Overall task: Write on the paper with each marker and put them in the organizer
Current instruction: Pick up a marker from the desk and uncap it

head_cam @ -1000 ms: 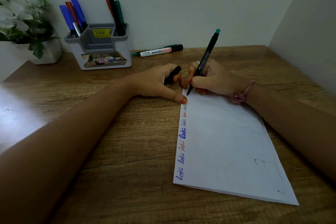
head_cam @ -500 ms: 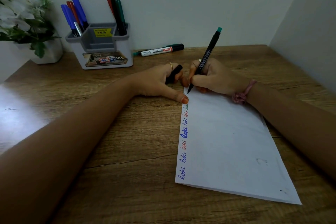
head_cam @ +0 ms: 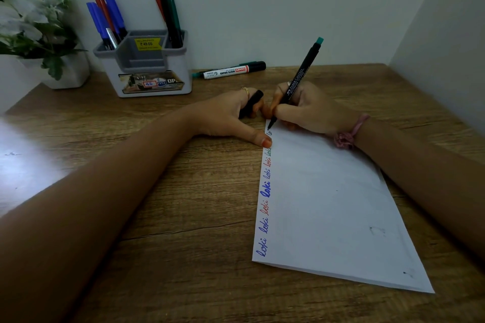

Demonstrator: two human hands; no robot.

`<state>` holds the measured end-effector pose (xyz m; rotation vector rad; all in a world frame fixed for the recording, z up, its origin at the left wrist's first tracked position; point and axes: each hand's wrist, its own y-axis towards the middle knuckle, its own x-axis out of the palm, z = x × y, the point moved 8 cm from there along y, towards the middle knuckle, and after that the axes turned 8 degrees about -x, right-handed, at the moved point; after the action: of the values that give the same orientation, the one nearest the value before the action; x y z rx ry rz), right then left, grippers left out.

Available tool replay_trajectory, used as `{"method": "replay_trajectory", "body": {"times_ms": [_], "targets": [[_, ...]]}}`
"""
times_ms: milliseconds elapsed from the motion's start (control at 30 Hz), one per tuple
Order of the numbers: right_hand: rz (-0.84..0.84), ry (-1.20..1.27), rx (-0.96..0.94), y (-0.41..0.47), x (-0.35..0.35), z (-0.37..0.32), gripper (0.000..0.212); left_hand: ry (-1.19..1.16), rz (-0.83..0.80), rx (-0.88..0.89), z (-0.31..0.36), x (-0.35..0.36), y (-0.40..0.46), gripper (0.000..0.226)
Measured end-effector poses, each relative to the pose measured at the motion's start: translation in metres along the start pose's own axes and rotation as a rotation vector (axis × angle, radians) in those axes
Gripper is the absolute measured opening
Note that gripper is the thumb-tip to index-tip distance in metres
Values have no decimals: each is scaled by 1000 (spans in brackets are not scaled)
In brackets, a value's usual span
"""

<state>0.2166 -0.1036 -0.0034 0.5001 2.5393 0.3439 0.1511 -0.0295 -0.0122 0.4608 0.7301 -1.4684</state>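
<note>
The black Faber-Castell marker (head_cam: 296,82) is pinched in the fingers of the right hand (head_cam: 309,110), with its tip set down on the far left corner of the paper (head_cam: 328,204), where a fresh word is begun at the head of the column of written words (head_cam: 265,191) running up the left margin. The marker's long axis is tilted up and to the right, its teal end pointing away from the writer.

The marker's black cap (head_cam: 250,103) is held among the curled fingers of the left hand (head_cam: 231,115), while that hand's thumb is pressed on the paper's left edge just beside the tip. Cap and tip are thus near one another, the cap lying to the left of the tip.

The organizer (head_cam: 147,60) is stood well beyond the hands, to the far left, and is nearer the left hand. A whiteboard marker (head_cam: 228,72) and a green pen partly hidden behind it are laid on the desk (head_cam: 183,191) right of the organizer, probably not yet used.
</note>
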Motion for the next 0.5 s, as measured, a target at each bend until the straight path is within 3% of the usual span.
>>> {"method": "replay_trajectory", "body": {"times_ms": [500], "targets": [[30,-6,25,-1,-4,2,21,47,-3,-14,2,1,-1,40]]}}
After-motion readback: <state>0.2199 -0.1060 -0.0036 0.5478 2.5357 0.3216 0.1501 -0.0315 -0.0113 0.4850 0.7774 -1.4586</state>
